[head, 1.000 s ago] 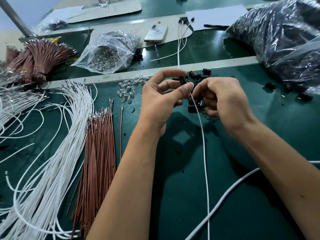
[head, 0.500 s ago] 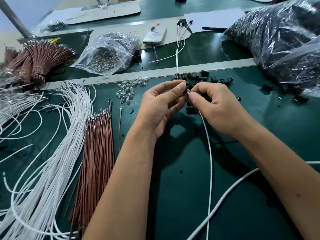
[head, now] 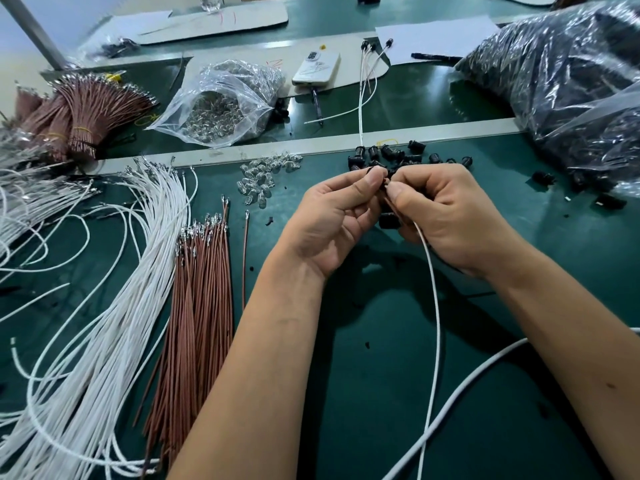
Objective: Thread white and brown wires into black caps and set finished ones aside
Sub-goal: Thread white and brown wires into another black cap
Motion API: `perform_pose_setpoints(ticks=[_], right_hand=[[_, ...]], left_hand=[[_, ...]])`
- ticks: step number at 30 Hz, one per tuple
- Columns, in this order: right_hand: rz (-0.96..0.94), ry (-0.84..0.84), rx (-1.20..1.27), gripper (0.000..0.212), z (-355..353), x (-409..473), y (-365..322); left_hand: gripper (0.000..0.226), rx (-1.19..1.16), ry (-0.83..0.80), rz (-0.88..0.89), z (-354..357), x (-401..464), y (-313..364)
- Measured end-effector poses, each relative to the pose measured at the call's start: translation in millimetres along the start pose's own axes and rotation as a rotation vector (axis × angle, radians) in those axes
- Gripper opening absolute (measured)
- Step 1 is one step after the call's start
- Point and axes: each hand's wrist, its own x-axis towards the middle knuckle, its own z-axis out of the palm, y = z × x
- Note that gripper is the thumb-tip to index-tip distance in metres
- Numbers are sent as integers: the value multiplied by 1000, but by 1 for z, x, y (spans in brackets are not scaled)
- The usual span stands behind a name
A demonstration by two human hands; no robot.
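My left hand point(head: 332, 216) pinches a small black cap point(head: 372, 172) between thumb and forefinger. My right hand point(head: 446, 209) pinches the end of a thin white wire point(head: 437, 306) against that cap; a brown wire end shows under the thumb. The white wire trails down toward me. A pile of loose black caps point(head: 398, 155) lies just behind my fingers. A sheaf of white wires point(head: 114, 289) and a row of brown wires point(head: 201, 289) lie on the green mat at the left. Finished wired caps point(head: 367, 51) rest at the back.
A clear bag of small clear bulbs point(head: 221, 105) and loose bulbs point(head: 266, 174) sit behind the wires. Big bags of black parts point(head: 568, 74) fill the right back. Bundled brown wires point(head: 79, 112) lie far left. A phone point(head: 317, 67) rests on card. A thick white cable point(head: 485, 372) crosses bottom right.
Both hands have dropped a little toward the mat and closed together, thumbs now meeting over the cap and wire end. The wire hangs farther right.
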Motion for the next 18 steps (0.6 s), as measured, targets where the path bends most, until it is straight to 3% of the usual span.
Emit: perform_pose_setpoints(ticks=[4, 14, 18], right_hand=[[-14, -22, 92, 38, 0, 1, 2], [-70, -56, 31, 35, -11, 1, 1], [-52, -26, 1, 36, -10, 0, 3]], left_hand=[[11, -84, -17, -33, 4, -1, 0], [13, -97, -43, -51, 8, -3, -2], [6, -14, -6, 36, 9, -4, 0]])
